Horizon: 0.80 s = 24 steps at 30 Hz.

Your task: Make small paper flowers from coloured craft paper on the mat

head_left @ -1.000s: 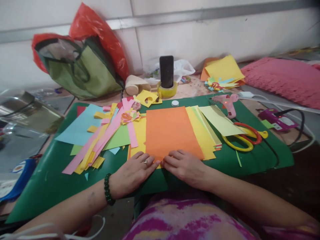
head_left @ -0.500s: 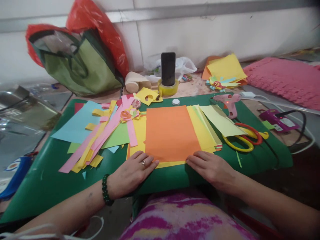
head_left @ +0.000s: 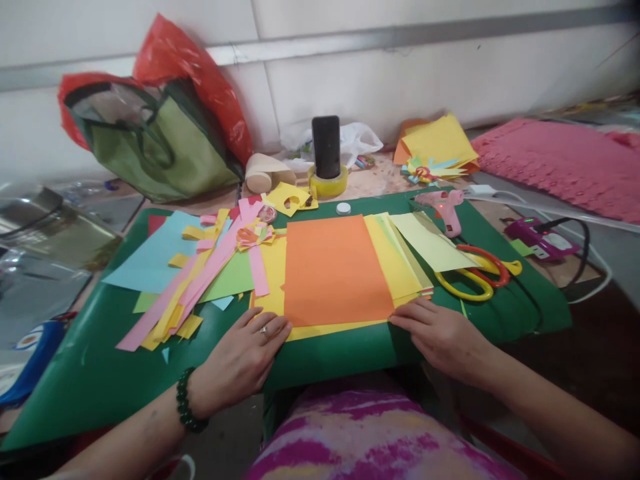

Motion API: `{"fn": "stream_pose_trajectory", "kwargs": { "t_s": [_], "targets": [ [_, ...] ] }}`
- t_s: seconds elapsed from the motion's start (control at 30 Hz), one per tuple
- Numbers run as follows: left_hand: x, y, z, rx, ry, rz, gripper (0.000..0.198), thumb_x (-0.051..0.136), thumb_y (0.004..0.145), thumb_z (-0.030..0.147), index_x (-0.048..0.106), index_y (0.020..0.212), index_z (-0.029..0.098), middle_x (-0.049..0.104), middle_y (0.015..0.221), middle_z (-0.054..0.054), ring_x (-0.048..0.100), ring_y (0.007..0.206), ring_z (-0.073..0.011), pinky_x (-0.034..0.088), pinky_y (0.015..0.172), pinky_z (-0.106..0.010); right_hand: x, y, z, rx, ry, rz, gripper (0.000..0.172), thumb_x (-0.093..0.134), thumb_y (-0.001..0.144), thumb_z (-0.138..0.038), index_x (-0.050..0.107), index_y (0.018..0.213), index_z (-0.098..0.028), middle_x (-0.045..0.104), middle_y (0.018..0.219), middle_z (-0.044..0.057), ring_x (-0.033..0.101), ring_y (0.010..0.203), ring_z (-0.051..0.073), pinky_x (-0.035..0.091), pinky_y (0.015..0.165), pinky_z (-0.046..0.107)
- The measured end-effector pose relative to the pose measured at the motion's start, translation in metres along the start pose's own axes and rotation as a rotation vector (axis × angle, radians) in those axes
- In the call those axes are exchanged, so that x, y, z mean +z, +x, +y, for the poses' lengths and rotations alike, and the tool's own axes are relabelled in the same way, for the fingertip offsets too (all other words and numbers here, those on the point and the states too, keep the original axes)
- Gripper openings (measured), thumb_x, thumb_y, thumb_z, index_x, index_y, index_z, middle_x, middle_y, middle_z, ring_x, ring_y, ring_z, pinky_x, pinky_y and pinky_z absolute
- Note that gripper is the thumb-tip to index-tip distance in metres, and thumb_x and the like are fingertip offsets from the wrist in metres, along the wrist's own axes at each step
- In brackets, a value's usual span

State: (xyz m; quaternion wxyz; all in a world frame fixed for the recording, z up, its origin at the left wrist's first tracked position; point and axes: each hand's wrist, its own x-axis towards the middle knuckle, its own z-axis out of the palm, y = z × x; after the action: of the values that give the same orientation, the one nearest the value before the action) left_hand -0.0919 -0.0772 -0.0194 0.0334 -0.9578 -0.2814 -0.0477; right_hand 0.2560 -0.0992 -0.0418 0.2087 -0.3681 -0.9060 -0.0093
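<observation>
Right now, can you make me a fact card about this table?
Left hand: touching near left corner of flat orange paper sheet
Right hand: touching the sheet's near right corner
Under sheet: flat yellow paper
Left side: long pink and yellow paper strips
Right side: pink plastic glue gun, red and yellow scissor handles
Back: upright black phone

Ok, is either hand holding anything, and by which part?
The left hand and right hand are at the near corners of the orange sheet; whether either grips it cannot be told.
</observation>
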Motion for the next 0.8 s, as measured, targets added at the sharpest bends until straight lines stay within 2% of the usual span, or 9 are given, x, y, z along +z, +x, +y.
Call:
{"fn": "stream_pose_trajectory", "kwargs": {
  "t_s": [0.07, 0.13, 0.23, 0.37, 0.47, 0.63, 0.8],
  "targets": [
    [-0.004, 0.012, 0.002, -0.038, -0.042, 0.012, 0.025, 0.048, 0.086, 0.019, 0.065, 0.103, 0.014, 0.066, 0.107, -0.013, 0.058, 0.100, -0.0267, 0.043, 0.092, -0.044, -0.003, 0.010, -0.004, 0.038, 0.010, 0.023, 0.032, 0.044, 0.085, -0.008, 0.068, 0.104, -0.018, 0.071, 0.090, 0.009, 0.065, 0.082, 0.021, 0.058, 0.070, 0.035],
    [-0.005, 0.026, 0.002, -0.040, -0.075, 0.002, 0.032, 0.050, 0.089, 0.030, 0.062, 0.113, 0.013, 0.063, 0.116, -0.015, 0.056, 0.106, -0.0289, 0.044, 0.093, -0.046, -0.004, 0.020, -0.009, 0.044, 0.023, 0.043, 0.029, 0.052, 0.086, -0.018, 0.065, 0.112, -0.017, 0.071, 0.102, 0.012, 0.064, 0.093, 0.024, 0.057, 0.077, 0.040],
    [0.003, 0.043, 0.002, 0.000, -0.074, -0.051, 0.043, 0.048, 0.092, 0.039, 0.054, 0.124, 0.011, 0.059, 0.123, -0.019, 0.055, 0.108, -0.0289, 0.046, 0.093, -0.044, 0.004, 0.031, -0.015, 0.005, 0.037, 0.006, 0.039, 0.062, 0.084, -0.032, 0.061, 0.119, -0.014, 0.068, 0.114, 0.016, 0.062, 0.105, 0.028, 0.055, 0.086, 0.044],
    [0.012, 0.052, 0.002, 0.007, -0.018, -0.101, 0.047, 0.043, 0.095, 0.044, 0.051, 0.124, 0.009, 0.062, 0.113, -0.018, 0.057, 0.100, -0.0276, 0.048, 0.086, -0.041, 0.018, 0.037, -0.019, 0.003, 0.010, -0.066, 0.047, 0.068, 0.080, -0.038, 0.059, 0.117, -0.010, 0.068, 0.111, 0.018, 0.062, 0.102, 0.031, 0.055, 0.084, 0.046],
    [0.011, 0.055, 0.002, 0.013, 0.020, -0.140, 0.052, 0.044, 0.093, 0.049, 0.051, 0.124, 0.008, 0.062, 0.108, -0.017, 0.057, 0.093, -0.0273, 0.049, 0.082, -0.041, 0.023, 0.040, -0.021, 0.009, -0.051, -0.071, 0.045, 0.069, 0.080, -0.036, 0.058, 0.114, -0.009, 0.068, 0.108, 0.018, 0.062, 0.098, 0.031, 0.055, 0.083, 0.045],
    [0.007, 0.065, 0.002, 0.010, 0.106, -0.185, 0.036, 0.043, 0.095, 0.030, 0.053, 0.121, 0.007, 0.062, 0.106, -0.015, 0.057, 0.089, -0.0251, 0.048, 0.080, -0.037, 0.025, 0.044, -0.025, 0.008, -0.132, -0.101, 0.023, 0.053, 0.088, -0.019, 0.059, 0.109, -0.014, 0.068, 0.103, 0.014, 0.063, 0.093, 0.027, 0.056, 0.077, 0.040],
    [0.008, 0.069, -0.002, 0.039, 0.152, -0.183, 0.030, 0.042, 0.089, 0.008, 0.056, 0.116, 0.007, 0.064, 0.096, -0.013, 0.058, 0.083, -0.0243, 0.050, 0.075, -0.037, 0.025, 0.044, -0.022, 0.004, -0.118, -0.142, 0.037, 0.043, 0.079, -0.001, 0.058, 0.112, -0.010, 0.068, 0.100, 0.015, 0.064, 0.093, 0.026, 0.057, 0.076, 0.039]
  ]
}}
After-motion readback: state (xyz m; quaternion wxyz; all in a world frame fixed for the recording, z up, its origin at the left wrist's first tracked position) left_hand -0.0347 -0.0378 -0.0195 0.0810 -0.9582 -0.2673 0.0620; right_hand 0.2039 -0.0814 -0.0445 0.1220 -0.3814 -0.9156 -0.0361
